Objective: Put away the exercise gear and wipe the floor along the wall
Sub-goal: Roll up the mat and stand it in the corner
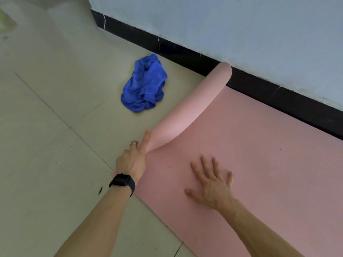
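A pink mat (pixel 259 154) is spread on the pale tiled floor (pixel 55 127), with its long edge set just beside the black baseboard (pixel 185 52) at the foot of the light wall (pixel 241 25). The mat's near end is curled up and folded back over itself, so that its smooth underside (pixel 194 101) is shown, and the far tip of the fold is seen against the baseboard. The lifted corner is grasped by the left hand (pixel 131 162): the index finger (pixel 145 140) is laid straight along the fold, the other fingers are curled, and the thumb is hidden by the mat. A black watch (pixel 122 181) is worn on that wrist and a ring (pixel 133 144) on one curled finger. The right hand (pixel 213 184) is pressed flat on the ribbed top of the mat, fingers spread, with nothing grasped. A crumpled blue cloth (pixel 143 84) is left on the floor, near the baseboard and apart from the mat's curled end.
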`<state>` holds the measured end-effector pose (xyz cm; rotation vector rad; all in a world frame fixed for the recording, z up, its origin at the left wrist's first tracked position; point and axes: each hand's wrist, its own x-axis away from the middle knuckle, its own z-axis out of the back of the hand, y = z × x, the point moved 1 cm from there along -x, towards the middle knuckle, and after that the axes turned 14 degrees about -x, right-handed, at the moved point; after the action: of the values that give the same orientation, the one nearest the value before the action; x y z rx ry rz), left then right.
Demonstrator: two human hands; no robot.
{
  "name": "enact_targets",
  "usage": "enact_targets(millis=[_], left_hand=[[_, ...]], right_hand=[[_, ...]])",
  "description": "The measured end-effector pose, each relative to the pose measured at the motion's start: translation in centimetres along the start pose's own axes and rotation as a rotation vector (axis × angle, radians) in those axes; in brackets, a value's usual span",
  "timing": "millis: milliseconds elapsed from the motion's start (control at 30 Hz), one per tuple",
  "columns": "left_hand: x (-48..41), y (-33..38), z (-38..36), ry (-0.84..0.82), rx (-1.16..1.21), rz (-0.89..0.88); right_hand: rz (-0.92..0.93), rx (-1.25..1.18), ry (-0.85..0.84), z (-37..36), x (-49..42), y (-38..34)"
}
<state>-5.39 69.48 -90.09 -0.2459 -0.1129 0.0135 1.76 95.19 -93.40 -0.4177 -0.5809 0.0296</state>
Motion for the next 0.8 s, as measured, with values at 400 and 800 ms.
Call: enact_targets(millis=[400,800], left_hand=[[6.4,5.3,1.2,0.199,-0.187,-0.110],[8.3,3.7,3.2,-0.061,0.296,-0.034]], right_hand=[[-0.285,-1.197,0.127,9.3,-2.2,-6.6],[-0.211,-1.476,0.045,9.5,-5.5,-4.4]])
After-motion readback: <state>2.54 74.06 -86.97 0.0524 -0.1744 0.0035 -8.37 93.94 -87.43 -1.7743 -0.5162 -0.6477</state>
